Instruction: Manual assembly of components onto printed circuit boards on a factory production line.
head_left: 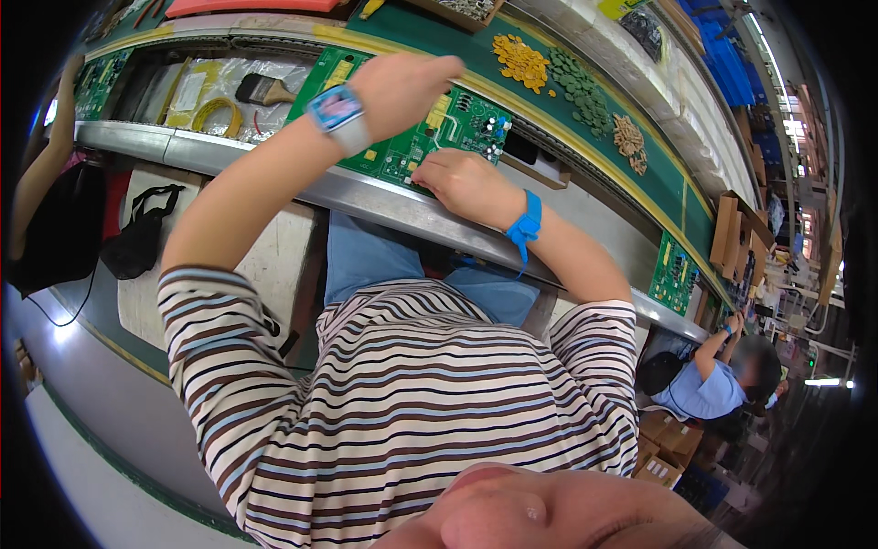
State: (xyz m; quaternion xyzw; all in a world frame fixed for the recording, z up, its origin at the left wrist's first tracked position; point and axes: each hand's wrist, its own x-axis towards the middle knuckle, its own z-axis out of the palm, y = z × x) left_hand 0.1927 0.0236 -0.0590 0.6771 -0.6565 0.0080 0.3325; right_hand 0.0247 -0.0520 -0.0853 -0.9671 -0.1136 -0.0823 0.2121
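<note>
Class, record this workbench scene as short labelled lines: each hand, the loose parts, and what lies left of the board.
Left hand: over the green circuit board, watch on wrist; grip unclear
Right hand: by the board's near edge, blue strap on wrist; grip unclear
Loose parts: yellow pile, green pile, tan pile, beyond the board to the right
Left of board: brush, yellow tape roll

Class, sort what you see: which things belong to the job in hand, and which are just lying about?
Likely in the job:
green circuit board, right hand at it, left hand over it
orange pieces
green pieces
tan pieces

Apparently just lying about:
brush
yellow tape roll
black bag
</note>
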